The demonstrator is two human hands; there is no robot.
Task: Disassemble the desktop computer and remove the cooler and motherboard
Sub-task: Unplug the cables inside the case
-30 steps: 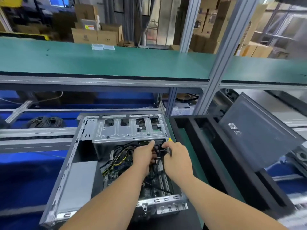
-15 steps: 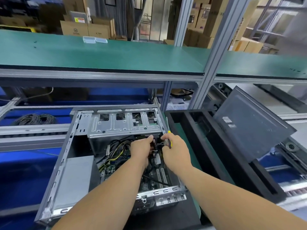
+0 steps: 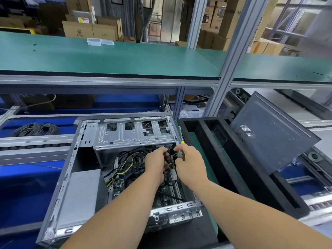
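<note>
An open desktop computer case [image 3: 71,169] lies on its side in front of me, with its silver drive cage [image 3: 133,133] at the far end. Both hands are inside it. My left hand [image 3: 155,163] grips a bundle of black cables [image 3: 168,174] just below the cage. My right hand [image 3: 189,163] holds a yellow-handled screwdriver [image 3: 182,151] and pinches the same cable bundle with its fingertips. Part of the green motherboard [image 3: 119,186] shows beneath yellow and black wires [image 3: 125,163]. The grey power supply [image 3: 79,193] sits at the case's left. The cooler is hidden.
A black foam tray [image 3: 224,159] stands right of the case, with the removed dark side panel [image 3: 269,130] leaning on it. A green shelf [image 3: 107,58] runs overhead on aluminium posts [image 3: 226,69]. A coil of grey cable [image 3: 36,129] lies at the left.
Both hands stayed on the cables below the drive cage, shifting slightly. The camera tilted down a little, so the case sits higher in view.
</note>
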